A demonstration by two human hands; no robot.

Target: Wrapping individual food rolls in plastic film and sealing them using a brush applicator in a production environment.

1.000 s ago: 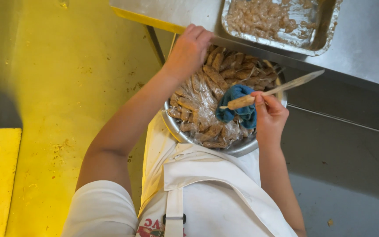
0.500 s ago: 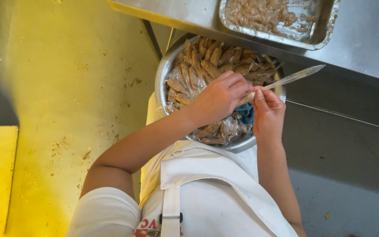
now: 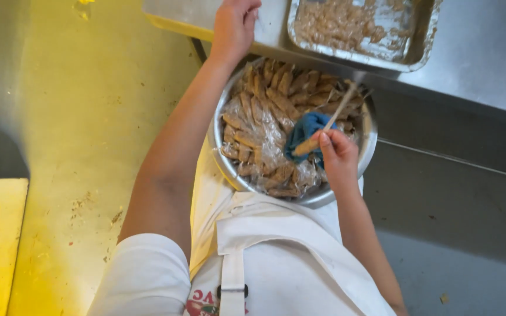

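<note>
Bowl (image 3: pixel 229 167) below the counter edge (image 3: pixel 276 44) — tray (image 3: pixel 420 55) on the counter, behind it.

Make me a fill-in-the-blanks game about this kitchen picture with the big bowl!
1. The right hand holds a knife with a ____ handle.
2. Beside that hand, inside the round metal bowl, lies a crumpled cloth coloured ____.
3. The left hand reaches up to the edge of the steel ____, away from the bowl.
4. The rectangular metal tray sits ____ the bowl in the picture.

Missing words: wooden; blue; table; above
</note>
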